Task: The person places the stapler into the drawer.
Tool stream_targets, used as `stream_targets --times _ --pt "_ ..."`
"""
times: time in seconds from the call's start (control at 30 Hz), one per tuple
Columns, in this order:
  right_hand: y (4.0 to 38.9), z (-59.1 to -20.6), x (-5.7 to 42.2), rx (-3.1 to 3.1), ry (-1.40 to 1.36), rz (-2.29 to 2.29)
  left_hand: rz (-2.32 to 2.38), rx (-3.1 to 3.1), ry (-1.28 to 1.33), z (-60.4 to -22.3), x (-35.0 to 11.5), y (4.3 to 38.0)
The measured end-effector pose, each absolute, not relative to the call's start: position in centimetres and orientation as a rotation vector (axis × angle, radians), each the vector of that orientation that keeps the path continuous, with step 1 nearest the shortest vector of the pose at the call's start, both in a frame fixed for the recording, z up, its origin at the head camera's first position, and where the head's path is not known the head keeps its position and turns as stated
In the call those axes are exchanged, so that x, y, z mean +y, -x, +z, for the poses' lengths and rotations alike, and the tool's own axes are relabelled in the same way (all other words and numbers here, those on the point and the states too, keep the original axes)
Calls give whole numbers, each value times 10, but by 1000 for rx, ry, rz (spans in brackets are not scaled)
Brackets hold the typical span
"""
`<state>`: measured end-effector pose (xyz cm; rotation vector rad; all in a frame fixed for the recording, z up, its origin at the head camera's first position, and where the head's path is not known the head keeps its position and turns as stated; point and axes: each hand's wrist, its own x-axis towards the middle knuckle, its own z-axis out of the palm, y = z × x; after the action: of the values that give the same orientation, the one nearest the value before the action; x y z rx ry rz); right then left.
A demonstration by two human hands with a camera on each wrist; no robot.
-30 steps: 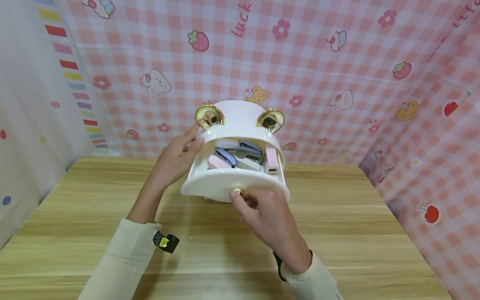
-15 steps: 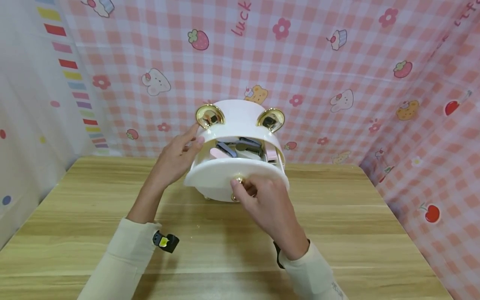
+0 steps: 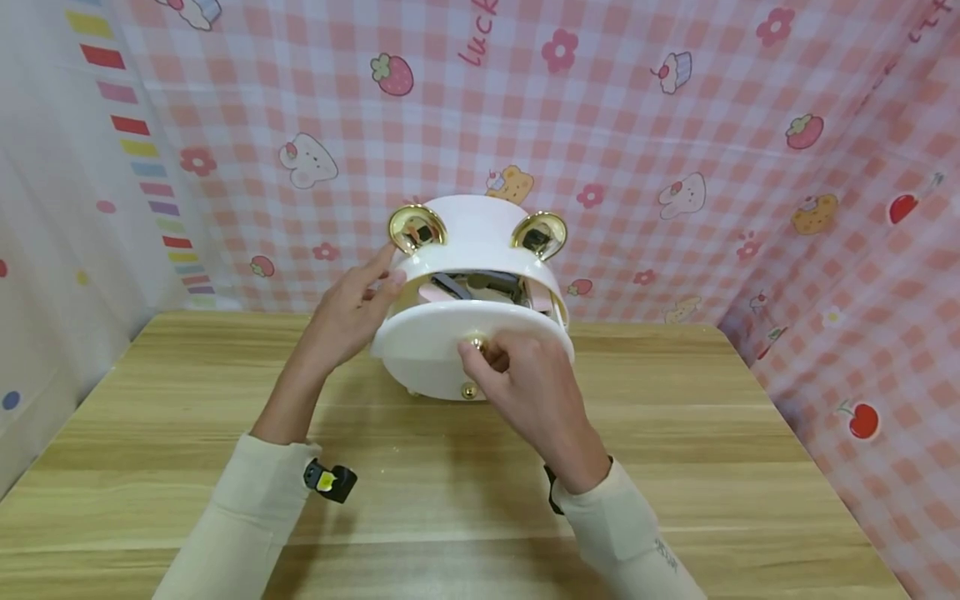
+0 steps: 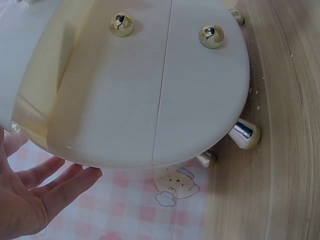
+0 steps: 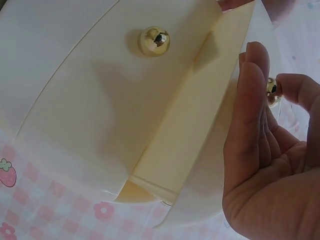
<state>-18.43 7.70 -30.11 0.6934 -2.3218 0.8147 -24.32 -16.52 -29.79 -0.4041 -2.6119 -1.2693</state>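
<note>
A white desktop storage box (image 3: 480,229) with gold ear-shaped discs stands on the table. Its upper drawer (image 3: 420,337) is pulled partway out. My right hand (image 3: 534,392) pinches the drawer's round gold knob (image 3: 477,343) between thumb and fingers; the right wrist view shows the same knob (image 5: 272,91) at the fingertips. Inside the drawer, partly covered by its front, lie a dark stapler (image 3: 452,286) and a pink one (image 3: 538,294), among other items. My left hand (image 3: 347,317) rests against the box's left side, its fingers (image 4: 75,187) extended along the shell.
A lower drawer with a second gold knob (image 3: 469,390) sits beneath the pulled-out one. Short gold feet (image 4: 245,134) hold the box above the wooden table (image 3: 420,500). Pink checked cloth (image 3: 615,108) hangs behind and to the right, pale cloth to the left.
My right hand has pushed the upper drawer inward by its knob, so less of the contents shows and the lower knob has come into view. The left hand has stayed in place.
</note>
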Motion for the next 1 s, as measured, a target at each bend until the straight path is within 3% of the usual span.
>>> stream_targets --times 1.0 --pt "208 -294 76 -2369 -684 770 -1323 -2620 379 -295 -164 242"
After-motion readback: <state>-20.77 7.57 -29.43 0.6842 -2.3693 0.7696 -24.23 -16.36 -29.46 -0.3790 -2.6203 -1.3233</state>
